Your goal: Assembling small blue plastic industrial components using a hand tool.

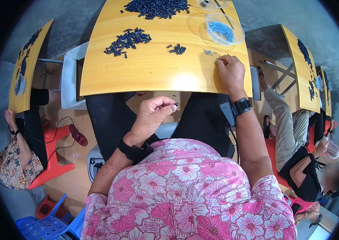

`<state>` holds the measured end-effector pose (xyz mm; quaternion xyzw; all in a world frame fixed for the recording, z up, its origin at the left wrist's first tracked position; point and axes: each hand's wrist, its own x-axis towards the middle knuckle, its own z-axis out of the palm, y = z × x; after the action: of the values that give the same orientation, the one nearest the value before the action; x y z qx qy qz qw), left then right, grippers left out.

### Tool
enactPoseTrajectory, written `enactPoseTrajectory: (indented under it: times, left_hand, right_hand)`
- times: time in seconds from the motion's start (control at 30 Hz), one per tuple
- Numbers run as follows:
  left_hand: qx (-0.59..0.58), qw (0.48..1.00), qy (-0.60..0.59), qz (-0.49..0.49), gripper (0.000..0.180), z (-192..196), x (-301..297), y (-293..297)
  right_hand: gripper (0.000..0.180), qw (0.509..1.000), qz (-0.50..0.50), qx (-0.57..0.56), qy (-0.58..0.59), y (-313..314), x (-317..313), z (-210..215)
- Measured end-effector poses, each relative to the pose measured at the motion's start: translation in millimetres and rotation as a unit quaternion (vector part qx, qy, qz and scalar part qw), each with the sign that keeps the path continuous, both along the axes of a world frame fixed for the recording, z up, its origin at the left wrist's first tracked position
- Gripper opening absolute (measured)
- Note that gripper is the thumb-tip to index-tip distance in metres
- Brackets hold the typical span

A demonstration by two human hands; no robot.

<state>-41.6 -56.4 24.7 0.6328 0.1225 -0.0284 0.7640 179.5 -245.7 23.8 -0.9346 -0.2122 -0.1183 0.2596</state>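
My left hand [152, 116] is held over my lap, just off the table's near edge. Its thumb and forefinger pinch a small black cylindrical piece [176, 104]. My right hand [232, 73] is at the right side of the yellow table [145, 78], fingertips pressed together at the surface; whatever they pinch is too small to make out. Just beyond those fingertips is a little group of tiny pale clear-blue pieces [209, 52]. To their left lies a small cluster of black pieces [177, 49].
Two larger piles of black pieces, a middle one [128, 41] and a far one [156, 7], lie on the table. A clear round tub [239, 38] holds tiny blue pieces. A white box [70, 78] stands left of the table. Other people sit at side tables.
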Motion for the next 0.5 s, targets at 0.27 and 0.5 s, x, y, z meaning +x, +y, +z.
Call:
enactPoseTrajectory:
  times: [0.27, 0.5]
  left_hand:
    - [-0.018, 1.000, -0.004, -0.002, 0.011, -0.2, 1.5, 2.4]
    - [-0.024, 1.000, -0.006, -0.003, 0.010, -1.2, 2.0, 4.3]
  right_hand:
    - [0.012, 0.999, 0.024, 0.030, -0.001, -2.1, 9.6, -1.8]
    - [0.015, 0.997, 0.041, 0.043, 0.056, -4.1, 13.5, 0.8]
